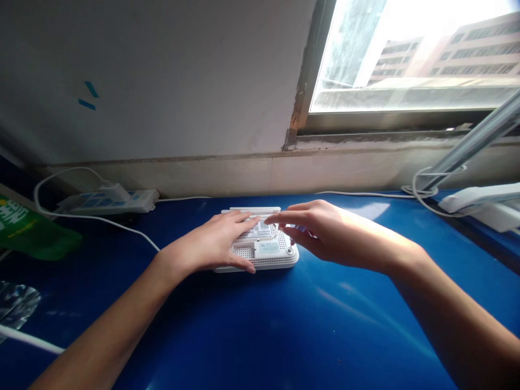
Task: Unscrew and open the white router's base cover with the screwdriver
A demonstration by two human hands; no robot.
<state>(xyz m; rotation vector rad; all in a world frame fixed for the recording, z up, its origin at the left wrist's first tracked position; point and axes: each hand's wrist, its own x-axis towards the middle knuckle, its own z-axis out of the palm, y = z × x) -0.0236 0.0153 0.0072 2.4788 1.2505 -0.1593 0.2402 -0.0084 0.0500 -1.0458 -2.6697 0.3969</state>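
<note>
White router (257, 265) lies on blue table (284, 330), labelled face up, between hands. Step in hand looks like steadying and fine fingerwork. Left hand (211, 238) spread wide across router, thumb at near edge. Right hand (325, 230) bent over right end; cannot tell whether fingertips pinch anything. Next move probably calls for firm left palm, precise right fingertips.

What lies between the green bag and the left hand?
In the head view, a white cable crosses the blue table between green bag and left hand.
</note>
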